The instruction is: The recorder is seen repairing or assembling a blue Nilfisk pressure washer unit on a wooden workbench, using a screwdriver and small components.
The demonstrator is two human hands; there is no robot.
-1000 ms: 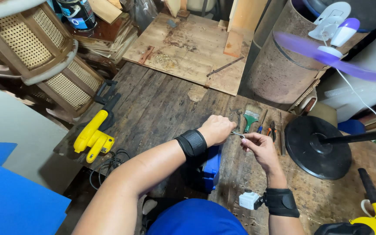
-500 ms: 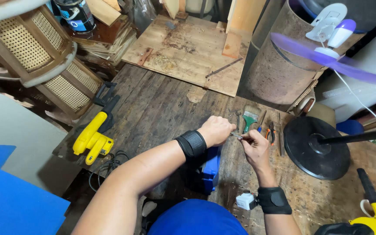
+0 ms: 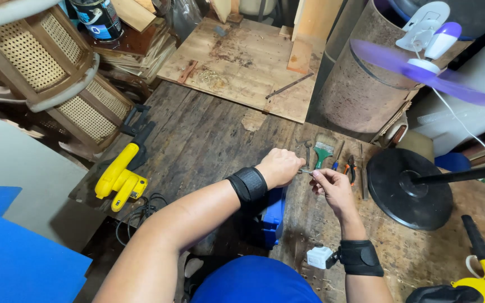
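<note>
- Left hand (image 3: 279, 167) closed in a loose fist over a small metal part (image 3: 305, 170), knuckles up, black wrist band (image 3: 247, 184) just behind it
- Right hand (image 3: 332, 188) pinched on the other end of the same part, thumb and forefinger together, remaining fingers curled; black wrist band (image 3: 360, 258) with a small white device (image 3: 319, 257) at that wrist
- Part held between the two hands just above the dark plank workbench (image 3: 197, 140); exact kind too small to tell
- Long axis of the part roughly level, running left to right, from left fist to right fingertips
- Both hands touching the part; neither nearer than the other
- Hand tools lying just beyond the hands on the bench: green-handled paintbrush (image 3: 322, 152), metal wrench (image 3: 308, 151), pliers (image 3: 352, 168), all with handles pointing toward the body
- Black round fan base (image 3: 408, 188) to the right of the hands, purple fan blade (image 3: 422, 64) above it
- Yellow power tool (image 3: 120, 175) well apart to the left, cord coiled at the bench edge
- Blue case (image 3: 273, 216) below the left forearm, at the near bench edge
- Rusty metal drum (image 3: 360, 90) and plywood sheet (image 3: 242, 62) at the far side
</note>
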